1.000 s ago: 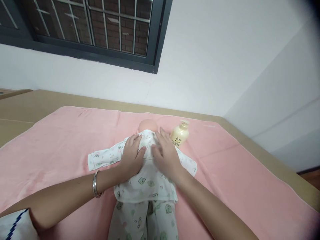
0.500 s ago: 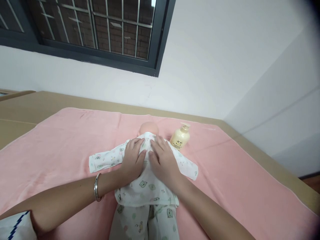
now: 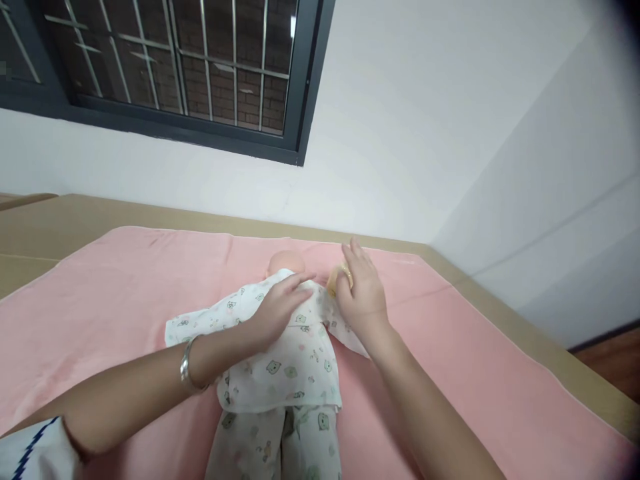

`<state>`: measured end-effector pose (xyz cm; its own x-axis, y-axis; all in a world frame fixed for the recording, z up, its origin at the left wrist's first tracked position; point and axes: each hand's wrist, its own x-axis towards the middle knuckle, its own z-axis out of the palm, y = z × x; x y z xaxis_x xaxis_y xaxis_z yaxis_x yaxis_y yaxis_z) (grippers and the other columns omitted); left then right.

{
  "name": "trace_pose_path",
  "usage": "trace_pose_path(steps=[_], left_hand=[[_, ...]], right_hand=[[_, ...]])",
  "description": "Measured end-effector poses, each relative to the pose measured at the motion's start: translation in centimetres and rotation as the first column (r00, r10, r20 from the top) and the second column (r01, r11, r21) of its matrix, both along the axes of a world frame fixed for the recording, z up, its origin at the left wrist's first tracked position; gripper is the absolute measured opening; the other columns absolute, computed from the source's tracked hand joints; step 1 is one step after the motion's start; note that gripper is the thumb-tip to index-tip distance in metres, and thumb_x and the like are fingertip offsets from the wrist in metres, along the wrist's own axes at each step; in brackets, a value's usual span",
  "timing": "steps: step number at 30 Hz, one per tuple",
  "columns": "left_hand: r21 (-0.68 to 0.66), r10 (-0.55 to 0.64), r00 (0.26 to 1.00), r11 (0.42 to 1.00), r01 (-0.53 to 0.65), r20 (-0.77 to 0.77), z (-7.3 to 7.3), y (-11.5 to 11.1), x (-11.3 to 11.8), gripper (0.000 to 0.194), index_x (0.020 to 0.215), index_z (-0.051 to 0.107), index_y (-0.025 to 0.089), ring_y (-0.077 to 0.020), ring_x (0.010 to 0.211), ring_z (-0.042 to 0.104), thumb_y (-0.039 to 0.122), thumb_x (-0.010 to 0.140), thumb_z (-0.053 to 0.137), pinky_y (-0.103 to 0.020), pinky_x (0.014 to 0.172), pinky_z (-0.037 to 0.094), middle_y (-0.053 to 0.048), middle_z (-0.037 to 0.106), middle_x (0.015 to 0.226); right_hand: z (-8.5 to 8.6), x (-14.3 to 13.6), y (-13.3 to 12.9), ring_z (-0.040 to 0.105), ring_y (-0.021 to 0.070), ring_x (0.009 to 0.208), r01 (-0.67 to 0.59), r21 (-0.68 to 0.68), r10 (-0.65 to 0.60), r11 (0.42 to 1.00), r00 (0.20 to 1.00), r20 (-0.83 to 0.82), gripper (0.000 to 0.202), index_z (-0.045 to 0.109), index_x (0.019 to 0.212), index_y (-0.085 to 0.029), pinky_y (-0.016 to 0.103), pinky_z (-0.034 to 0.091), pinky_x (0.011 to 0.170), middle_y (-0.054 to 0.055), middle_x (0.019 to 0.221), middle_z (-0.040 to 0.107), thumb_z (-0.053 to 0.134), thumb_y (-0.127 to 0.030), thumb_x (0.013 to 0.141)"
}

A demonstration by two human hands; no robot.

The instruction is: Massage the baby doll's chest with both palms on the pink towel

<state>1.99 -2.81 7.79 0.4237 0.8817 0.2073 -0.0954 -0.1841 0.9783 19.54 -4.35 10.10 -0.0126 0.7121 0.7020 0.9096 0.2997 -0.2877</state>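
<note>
Just right of frame center, on the pink cloth [image 3: 465, 373]: a yellow bottle [image 3: 332, 283], mostly hidden behind the right hand [image 3: 365, 293], with contents not discernible. For the right hand: open pose, fingers extended toward the top of the frame, thumb spread; contact with the bottle impossible to tell. For the left hand [image 3: 283, 308]: also open, fingers pointing right across the upper chest of the doll [image 3: 287, 370]. From center to bottom edge: doll, laid lengthwise in white printed clothes, head uppermost.
</note>
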Motion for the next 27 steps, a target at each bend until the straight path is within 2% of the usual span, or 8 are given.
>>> trace_pose_path(steps=[2, 5, 7, 9, 14, 18, 23, 27], left_hand=[[-0.236, -0.031, 0.965, 0.967, 0.095, 0.261, 2.4, 1.4, 2.2, 0.049, 0.132, 0.057, 0.016, -0.0229, 0.138, 0.043, 0.039, 0.091, 0.044, -0.036, 0.117, 0.032, -0.011, 0.050, 0.147], [-0.549, -0.023, 0.917, 0.794, 0.259, 0.399, 5.0, 3.9, 5.7, 0.070, 0.146, 0.035, 0.001, -0.0233, 0.142, 0.037, 0.048, 0.095, 0.032, -0.031, 0.114, 0.035, -0.022, 0.037, 0.153], [-0.619, 0.014, 0.895, 0.727, 0.297, 0.446, 6.0, 5.2, 7.4, 0.076, 0.150, 0.024, -0.003, -0.0224, 0.146, 0.029, 0.050, 0.095, 0.028, -0.028, 0.113, 0.035, -0.023, 0.027, 0.157], [-0.637, 0.049, 0.872, 0.703, 0.317, 0.488, 6.3, 6.0, 8.6, 0.077, 0.150, 0.018, -0.004, -0.0214, 0.146, 0.029, 0.049, 0.096, 0.027, -0.026, 0.110, 0.038, -0.024, 0.023, 0.158], [-0.613, 0.049, 0.839, 0.707, 0.354, 0.541, 5.9, 6.5, 9.5, 0.072, 0.148, 0.026, -0.003, -0.0227, 0.135, 0.047, 0.048, 0.097, 0.027, -0.029, 0.104, 0.047, -0.025, 0.041, 0.148], [-0.574, -0.003, 0.869, 0.750, 0.330, 0.495, 5.1, 5.9, 8.7, 0.065, 0.149, 0.029, 0.004, -0.0184, 0.138, 0.043, 0.044, 0.098, 0.027, -0.027, 0.113, 0.036, -0.019, 0.038, 0.153], [-0.548, 0.020, 0.901, 0.799, 0.245, 0.433, 3.4, 3.6, 5.4, 0.065, 0.150, 0.028, 0.006, -0.0164, 0.143, 0.036, 0.044, 0.098, 0.032, -0.027, 0.116, 0.030, -0.016, 0.035, 0.156], [-0.608, 0.045, 0.932, 0.769, 0.197, 0.359, 2.4, 1.3, 1.7, 0.065, 0.149, 0.032, 0.007, -0.0183, 0.141, 0.040, 0.043, 0.095, 0.035, -0.030, 0.117, 0.029, -0.017, 0.042, 0.152]], right_hand=[[0.5, 1.3, 0.6, 0.023, 0.0245, 0.148, 0.059, -0.017, -0.060, 0.998, 0.997, -0.057, 0.057, 0.036, 0.148, -0.011, 0.053, 0.025, 0.119, 0.015, 0.158, 0.029, 0.033, -0.019, 0.092], [-0.1, 2.5, 1.9, 0.017, 0.0236, 0.149, 0.074, -0.114, -0.082, 0.991, 0.994, -0.066, 0.061, 0.028, 0.151, -0.006, 0.051, 0.022, 0.121, 0.017, 0.159, 0.024, 0.031, -0.018, 0.091], [-0.8, 2.6, 2.7, 0.018, 0.0247, 0.149, 0.082, -0.189, -0.088, 0.979, 0.996, -0.025, 0.062, 0.028, 0.150, -0.001, 0.050, 0.023, 0.121, 0.019, 0.158, 0.026, 0.031, -0.017, 0.090], [-1.3, 2.4, 3.2, 0.021, 0.0274, 0.148, 0.132, -0.224, -0.128, 0.966, 0.991, 0.030, 0.061, 0.032, 0.147, 0.002, 0.051, 0.022, 0.120, 0.022, 0.155, 0.031, 0.032, -0.016, 0.089], [-0.9, 1.9, 3.3, 0.039, 0.0282, 0.137, 0.207, -0.199, -0.175, 0.958, 0.971, 0.166, 0.052, 0.048, 0.137, -0.004, 0.052, 0.022, 0.118, 0.018, 0.141, 0.051, 0.031, -0.012, 0.089], [0.2, 1.6, 3.3, 0.051, 0.0292, 0.123, 0.287, -0.186, -0.225, 0.940, 0.928, 0.295, 0.041, 0.058, 0.124, -0.007, 0.049, 0.026, 0.113, 0.019, 0.127, 0.060, 0.034, -0.015, 0.091], [0.9, 0.0, 3.8, 0.052, 0.0360, 0.122, 0.408, -0.176, -0.300, 0.896, 0.848, 0.437, 0.044, 0.055, 0.125, 0.003, 0.050, 0.027, 0.111, 0.030, 0.125, 0.059, 0.037, -0.022, 0.094], [0.3, -0.7, 3.8, 0.046, 0.0388, 0.130, 0.441, -0.166, -0.328, 0.882, 0.827, 0.457, 0.053, 0.047, 0.134, 0.008, 0.051, 0.026, 0.113, 0.033, 0.134, 0.052, 0.041, -0.026, 0.094]])
